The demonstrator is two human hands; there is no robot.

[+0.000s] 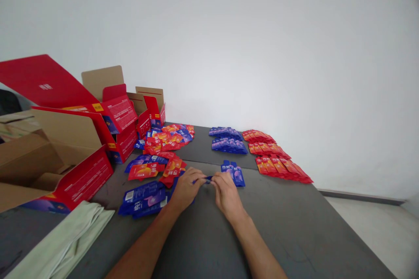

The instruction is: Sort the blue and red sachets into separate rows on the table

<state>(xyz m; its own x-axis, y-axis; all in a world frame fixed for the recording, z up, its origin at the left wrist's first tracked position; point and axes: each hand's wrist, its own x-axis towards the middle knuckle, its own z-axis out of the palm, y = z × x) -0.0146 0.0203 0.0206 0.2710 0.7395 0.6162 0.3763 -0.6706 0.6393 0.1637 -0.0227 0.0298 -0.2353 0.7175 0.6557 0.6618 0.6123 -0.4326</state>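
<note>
My left hand point(188, 187) and my right hand point(225, 194) meet over the middle of the table, fingertips pinched. Between them is a small blue sachet point(208, 179), mostly hidden by my fingers and seen nearly edge-on. Just past my right hand lie a few overlapping blue sachets point(238, 176). Left of my left hand is a loose pile of blue sachets point(144, 198), partly covered by that hand. Red-orange sachets point(145, 170) are strewn beyond it, with a mixed red and blue heap point(168, 139) farther back.
Fanned rows of blue sachets point(229, 145) and red sachets point(281, 168) lie at the back right. Open red cardboard boxes point(85, 178) crowd the left side, some stacked. A pale green cloth point(62, 244) rests at the front left. A white wall point(262, 52) stands behind the dark table point(288, 235).
</note>
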